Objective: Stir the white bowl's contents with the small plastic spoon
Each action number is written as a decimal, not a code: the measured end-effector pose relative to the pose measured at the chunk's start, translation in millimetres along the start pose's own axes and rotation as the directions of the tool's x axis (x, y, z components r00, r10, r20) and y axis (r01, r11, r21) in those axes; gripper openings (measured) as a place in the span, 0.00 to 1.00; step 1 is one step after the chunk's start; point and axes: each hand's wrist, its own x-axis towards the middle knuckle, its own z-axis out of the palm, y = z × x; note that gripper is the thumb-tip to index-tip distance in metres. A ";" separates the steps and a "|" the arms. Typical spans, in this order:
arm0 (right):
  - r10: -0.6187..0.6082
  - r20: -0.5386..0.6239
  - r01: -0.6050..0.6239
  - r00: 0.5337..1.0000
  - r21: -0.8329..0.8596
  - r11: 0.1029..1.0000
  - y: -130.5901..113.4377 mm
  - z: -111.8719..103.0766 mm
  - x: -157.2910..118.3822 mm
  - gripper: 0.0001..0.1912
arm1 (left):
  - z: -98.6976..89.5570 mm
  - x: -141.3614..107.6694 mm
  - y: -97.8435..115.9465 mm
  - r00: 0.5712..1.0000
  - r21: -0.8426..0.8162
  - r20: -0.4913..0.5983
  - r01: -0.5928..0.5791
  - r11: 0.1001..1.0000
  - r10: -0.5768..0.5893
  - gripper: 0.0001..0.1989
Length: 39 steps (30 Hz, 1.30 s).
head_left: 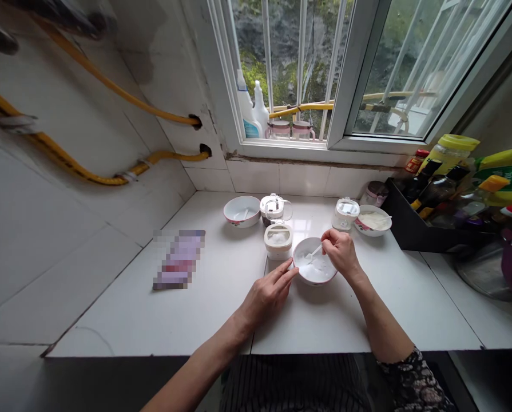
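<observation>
The right hand (340,250) pinches a small white spoon (314,252) between thumb and fingertips, the other fingers curled in behind, and the spoon's end dips into the bowl (320,276) on the counter (324,320) in front of the person. Something white lies in that bowl; whether it is powder or liquid I can't tell from here. The left hand (268,294) reaches in from the other side, its fingers stretched out and slightly parted at the ends, the tips on the bowl's left rim; its thumb I can't make out. Just beyond the left fingertips stands a square jar (278,252) with white stuff inside, and close behind it a lidded jar (272,206). A larger bowl (242,214) sits beside that one, further left, with what looks like another spoon in it. On the right side, past the right hand, there's a clear-lidded jar (346,216) next to a small dish (373,229) of pale stuff with a spoon handle poking out, and a dark jar (374,194) behind. A black box (427,232) crammed with bottles (444,186) fills the corner. Well apart on the left lies a purplish thing (181,260), too blurred to name. The window (337,144) is above the counter, and yellow pipes (170,155) run along the left wall.
</observation>
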 end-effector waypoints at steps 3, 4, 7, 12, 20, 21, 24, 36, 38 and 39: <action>0.056 0.042 -0.060 0.998 0.104 0.993 0.4 3.1 -0.9 0.07 | 0.6 0.5 0.1 1.000 0.003 -0.010 -0.005 1.000 0.005 0.22; 0.077 0.048 -0.084 0.996 0.141 0.986 0.7 3.4 -0.9 0.07 | 0.9 0.5 0.1 1.000 0.005 -0.011 -0.005 1.000 0.005 0.22; 0.150 0.050 -0.158 0.987 0.247 0.956 1.6 2.3 -0.2 0.06 | 1.6 0.0 0.0 1.000 0.009 -0.013 -0.003 1.000 0.003 0.23; 0.230 0.058 -0.233 0.971 0.408 0.883 2.4 -1.8 2.7 0.06 | 1.1 0.3 0.6 1.000 0.007 -0.012 -0.003 1.000 0.003 0.21; 0.260 0.046 -0.251 0.965 0.465 0.849 2.0 -2.7 3.5 0.05 | -0.4 3.2 1.8 1.000 0.021 -0.017 -0.014 1.000 0.014 0.20; 0.263 0.050 -0.255 0.963 0.475 0.843 1.9 -2.8 3.5 0.05 | -0.4 3.0 1.7 1.000 0.019 -0.017 -0.011 1.000 0.012 0.20; 0.270 0.065 -0.265 0.961 0.507 0.820 2.9 -3.5 4.2 0.05 | -0.7 2.3 1.3 1.000 0.012 -0.017 -0.009 1.000 0.010 0.20; 0.123 -0.084 -0.058 0.989 0.543 0.838 -8.7 15.0 1.0 0.09 | 1.7 1.5 0.5 1.000 -0.001 -0.018 -0.001 1.000 0.001 0.22; 0.003 -0.155 0.066 0.988 0.433 0.899 -16.4 20.6 -3.1 0.07 | 1.9 0.7 -0.3 1.000 0.003 -0.012 0.001 1.000 -0.001 0.23; -0.092 -0.182 0.151 0.979 0.342 0.927 -19.8 22.6 -5.1 0.06 | 2.1 0.3 -0.7 1.000 0.008 -0.015 -0.002 1.000 0.002 0.23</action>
